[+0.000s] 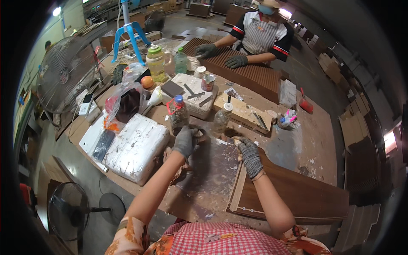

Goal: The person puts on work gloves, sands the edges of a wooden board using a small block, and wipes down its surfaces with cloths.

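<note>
Presently curling left hand [185, 143] beside brown thing [201, 137] and right hand [248, 155] at far-left corner of panel [293, 189] along table [321, 155]'s near edge, with both grips unclear.

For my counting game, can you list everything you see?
Big flat worktable: 1, brown, centre
Round caged fans: at least 3, dark, left and behind
Splayed-leg stand: 1, blue, far left
Lidded clear jug: 1, green-topped, near stand
Plastic bottle: 1, green, right of jug
Blue-capped bottle: 1, clear, mid-table
White-capped bottle: 1, clear, mid-table
Wrapped blocks: 2, white, table's left half
Ridged stack: 1, brown, far side
Wooden board: 1, pale, mid-table
Curved-edge panel: 1, brown, lower right
Aproned co-worker: 1, dark-and-white top, across table
Other clutter: uncounted, mixed, around
Gloved left grip: 1, gray, below blue-capped bottle
Gloved right grip: 1, gray, by panel
</note>
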Demonstrator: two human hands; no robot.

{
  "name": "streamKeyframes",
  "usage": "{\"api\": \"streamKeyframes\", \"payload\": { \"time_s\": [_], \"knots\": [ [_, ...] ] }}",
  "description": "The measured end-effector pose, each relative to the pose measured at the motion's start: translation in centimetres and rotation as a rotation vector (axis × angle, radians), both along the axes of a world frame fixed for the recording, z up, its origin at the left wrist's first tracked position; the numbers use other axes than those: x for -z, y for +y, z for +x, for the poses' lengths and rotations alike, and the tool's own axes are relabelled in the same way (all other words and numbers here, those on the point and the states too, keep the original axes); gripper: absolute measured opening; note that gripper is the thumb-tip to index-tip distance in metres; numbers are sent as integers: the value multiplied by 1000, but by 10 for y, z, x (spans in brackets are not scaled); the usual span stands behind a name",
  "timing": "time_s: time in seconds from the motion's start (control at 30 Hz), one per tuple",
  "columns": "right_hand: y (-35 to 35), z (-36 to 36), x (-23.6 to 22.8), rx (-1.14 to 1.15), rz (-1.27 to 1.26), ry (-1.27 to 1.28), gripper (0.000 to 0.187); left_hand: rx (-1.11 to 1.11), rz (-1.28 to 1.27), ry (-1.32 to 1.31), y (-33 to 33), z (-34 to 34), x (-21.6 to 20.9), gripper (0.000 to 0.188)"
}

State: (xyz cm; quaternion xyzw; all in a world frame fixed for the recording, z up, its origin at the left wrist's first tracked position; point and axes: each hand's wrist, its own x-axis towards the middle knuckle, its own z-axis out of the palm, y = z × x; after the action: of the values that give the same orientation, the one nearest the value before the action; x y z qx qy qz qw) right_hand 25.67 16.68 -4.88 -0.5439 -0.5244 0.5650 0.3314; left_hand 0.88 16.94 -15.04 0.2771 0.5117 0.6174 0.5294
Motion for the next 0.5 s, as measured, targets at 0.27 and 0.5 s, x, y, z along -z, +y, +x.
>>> {"api": "streamKeyframes", "payload": {
  "time_s": [0.27,0.5],
  "knots": [
    [-20,-2,4,8,241,37,16,530,-196,1536,61,13,-36,20],
    [-21,1,4,-30,275,123,17,691,-336,1614,66,30,-49,28]
  ]
}}
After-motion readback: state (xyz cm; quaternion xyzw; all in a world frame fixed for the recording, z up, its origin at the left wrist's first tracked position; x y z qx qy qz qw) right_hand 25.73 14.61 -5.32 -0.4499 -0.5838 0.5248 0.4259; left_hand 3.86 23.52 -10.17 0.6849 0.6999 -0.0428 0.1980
